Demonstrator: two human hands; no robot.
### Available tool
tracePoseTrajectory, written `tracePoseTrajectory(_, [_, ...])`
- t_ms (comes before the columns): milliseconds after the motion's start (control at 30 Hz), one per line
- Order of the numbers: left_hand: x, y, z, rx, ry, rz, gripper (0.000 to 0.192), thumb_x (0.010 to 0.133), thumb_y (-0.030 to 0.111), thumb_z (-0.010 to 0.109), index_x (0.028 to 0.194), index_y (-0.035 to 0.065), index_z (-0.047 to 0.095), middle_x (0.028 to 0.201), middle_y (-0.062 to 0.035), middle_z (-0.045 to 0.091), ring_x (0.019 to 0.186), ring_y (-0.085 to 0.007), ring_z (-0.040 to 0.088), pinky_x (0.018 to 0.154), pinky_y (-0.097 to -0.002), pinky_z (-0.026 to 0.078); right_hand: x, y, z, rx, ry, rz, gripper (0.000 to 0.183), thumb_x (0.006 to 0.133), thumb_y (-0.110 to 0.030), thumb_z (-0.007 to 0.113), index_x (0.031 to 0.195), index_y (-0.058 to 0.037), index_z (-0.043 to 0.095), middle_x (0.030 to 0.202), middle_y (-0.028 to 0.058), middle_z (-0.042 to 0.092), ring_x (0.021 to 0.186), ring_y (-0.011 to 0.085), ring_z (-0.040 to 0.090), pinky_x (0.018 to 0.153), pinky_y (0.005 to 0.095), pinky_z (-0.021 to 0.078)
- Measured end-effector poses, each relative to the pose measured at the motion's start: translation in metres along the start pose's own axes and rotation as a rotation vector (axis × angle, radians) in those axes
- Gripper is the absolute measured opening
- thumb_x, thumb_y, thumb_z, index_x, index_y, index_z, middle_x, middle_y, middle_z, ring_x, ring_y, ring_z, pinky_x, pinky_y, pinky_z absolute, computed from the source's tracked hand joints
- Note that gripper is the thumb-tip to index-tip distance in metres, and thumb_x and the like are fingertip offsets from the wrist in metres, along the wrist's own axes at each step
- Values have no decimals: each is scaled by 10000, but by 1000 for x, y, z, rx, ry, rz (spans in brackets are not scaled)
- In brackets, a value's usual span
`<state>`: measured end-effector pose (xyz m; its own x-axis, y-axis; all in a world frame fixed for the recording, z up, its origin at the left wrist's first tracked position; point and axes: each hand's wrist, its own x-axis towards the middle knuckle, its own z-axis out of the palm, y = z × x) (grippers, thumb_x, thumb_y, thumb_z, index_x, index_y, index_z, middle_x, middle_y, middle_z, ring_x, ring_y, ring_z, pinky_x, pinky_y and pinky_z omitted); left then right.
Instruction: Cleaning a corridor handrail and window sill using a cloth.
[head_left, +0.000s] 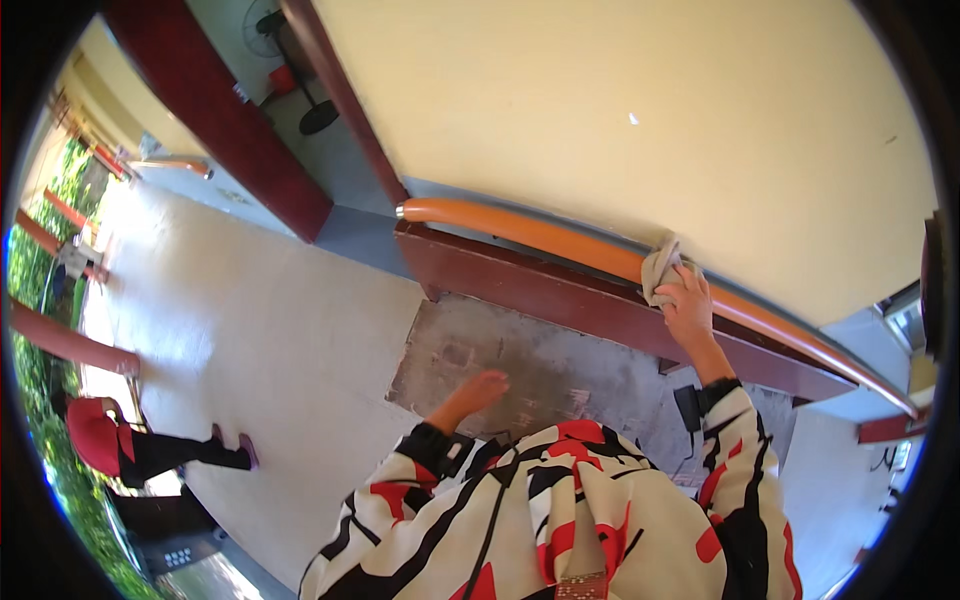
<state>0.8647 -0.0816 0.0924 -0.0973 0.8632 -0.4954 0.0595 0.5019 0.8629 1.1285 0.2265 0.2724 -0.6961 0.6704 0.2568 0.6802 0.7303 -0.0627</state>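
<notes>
My right hand (688, 304) grips a crumpled beige cloth (660, 271) pressed over an orange handrail (525, 230) fixed along the wall. The cloth wraps part of the rail's top and side, and hides that stretch. Below the rail runs a long dark red bench (510, 281), close to the wall. My left hand (480, 394) hangs in the air in front of my body, with nothing in it and its fingers loosely extended. Its nearest surface in the picture is the stained concrete floor patch (525, 360) in front of the bench.
A dark red door frame (225, 112) opens on a room with a black standing fan (300, 82). On the left, a person in a red top (97, 435) stands near a reddish post (75, 337). A dark bin (169, 536) is at lower left. Another handrail (172, 165) lies beyond the doorway.
</notes>
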Motion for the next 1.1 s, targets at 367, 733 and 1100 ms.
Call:
tracePoseTrajectory(367, [21,168,84,-1059,-103,33,381,916,213,546,1236,11,496,1158,-98,587,1017,-210,592,850,-336,499,-56,-104,-29,839,-201,-224,509,829,-212,606,1262,18,472,1158,201,579,1092,268,560,910,328,445])
tracePoseTrajectory(733, [82,203,-191,950,1128,282,474,796,166,559,1264,117,503,1283,-135,516,1178,-329,486,951,-444,401,-276,19,22,733,-652,664,305,822,-273,580,1023,-53,646,925,177,667,895,340,637,783,390,505])
tracePoseTrajectory(1100, [109,264,-128,1473,617,311,530,713,178,643,1223,151,498,1124,-83,575,1047,-305,547,847,-467,430,-560,101,49,237,-1074,744,232,780,-230,554,947,-146,693,969,106,683,861,271,660,808,378,513])
